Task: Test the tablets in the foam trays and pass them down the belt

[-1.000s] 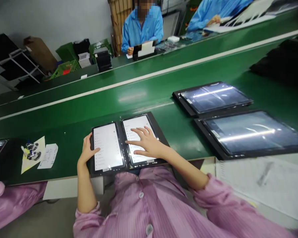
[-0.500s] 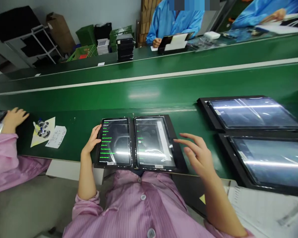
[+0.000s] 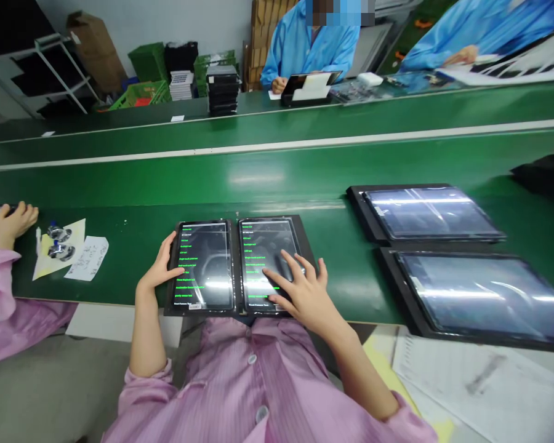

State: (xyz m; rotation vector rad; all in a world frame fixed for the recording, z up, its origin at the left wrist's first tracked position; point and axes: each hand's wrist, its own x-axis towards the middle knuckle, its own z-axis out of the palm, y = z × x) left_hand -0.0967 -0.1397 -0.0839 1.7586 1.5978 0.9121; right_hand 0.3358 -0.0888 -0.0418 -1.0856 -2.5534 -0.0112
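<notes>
Two tablets lie side by side in black holders on the green bench in front of me, both screens showing lists of green text. Against the outer edge of the left tablet rests my left hand; its fingers are stretched out, and its thumb reaches onto the screen. My right hand is spread over the right tablet, fingertips at the screen. Whether every fingertip touches the glass, I cannot tell. Part of that tablet's right side is hidden by the hand.
Two more tablets, a farther one and a nearer one, lie in black holders at right. A notebook is below them. Left are a paper slip and a co-worker's hand. Co-workers in blue sit across the bench.
My right hand has moved left from beside the right tablet to over its screen. That screen now shows a full green list. My left thumb has come farther onto the left tablet.
</notes>
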